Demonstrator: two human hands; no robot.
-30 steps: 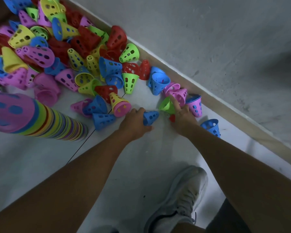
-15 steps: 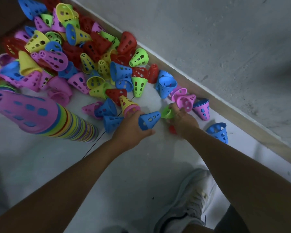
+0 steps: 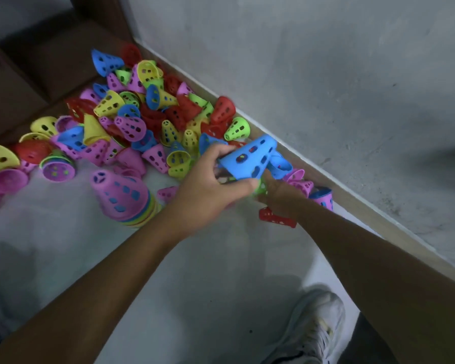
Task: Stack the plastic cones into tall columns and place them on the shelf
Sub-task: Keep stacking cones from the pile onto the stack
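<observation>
A heap of perforated plastic cones [image 3: 147,119] in pink, blue, yellow, green and red lies on the floor along the wall. My left hand [image 3: 208,185] grips a blue cone [image 3: 250,158] lifted off the floor, wide end toward the wall. Just right of it, my right hand [image 3: 281,195] holds a green cone [image 3: 260,187], mostly hidden behind my left thumb. A stacked column topped by a pink cone [image 3: 121,195] stands on the floor left of my left hand.
A red cone [image 3: 276,219] lies under my right wrist, and pink cones [image 3: 300,182] sit against the skirting. The grey wall [image 3: 326,74] runs diagonally on the right. Brown boxes [image 3: 37,64] stand at the top left. My white shoe [image 3: 313,329] is at the bottom.
My left hand has lifted the blue cone off the floor and brought it over the green cone in my right hand. The view has shifted, so the pile sits lower and more central.
</observation>
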